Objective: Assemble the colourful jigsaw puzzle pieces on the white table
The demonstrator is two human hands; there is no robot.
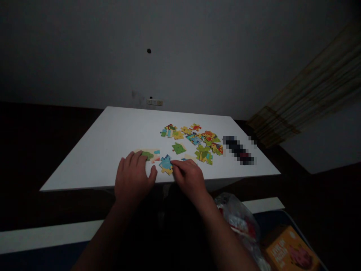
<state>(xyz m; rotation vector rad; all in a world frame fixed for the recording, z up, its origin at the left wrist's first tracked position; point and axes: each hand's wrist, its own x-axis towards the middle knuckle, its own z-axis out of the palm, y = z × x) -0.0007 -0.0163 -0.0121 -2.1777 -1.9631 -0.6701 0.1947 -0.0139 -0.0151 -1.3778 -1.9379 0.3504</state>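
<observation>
Orange box (278, 246), lower right: white lettering, slanted and dim, looks like "LEVEL UP" over "PUZZLES". Smaller line below, too blurred. Pale round badge (291, 234) on same box: unreadable. Bag (237, 210) beside it: reddish print, not legible.

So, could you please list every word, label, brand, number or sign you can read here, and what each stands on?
"LEVEL UP PUZZLES": orange box; the middle word is blurred, so less certain.
Pale round mark on that box: too small to read.
Plastic bag: any print is too blurred to read.
Puzzle pieces: no readable lettering.
</observation>
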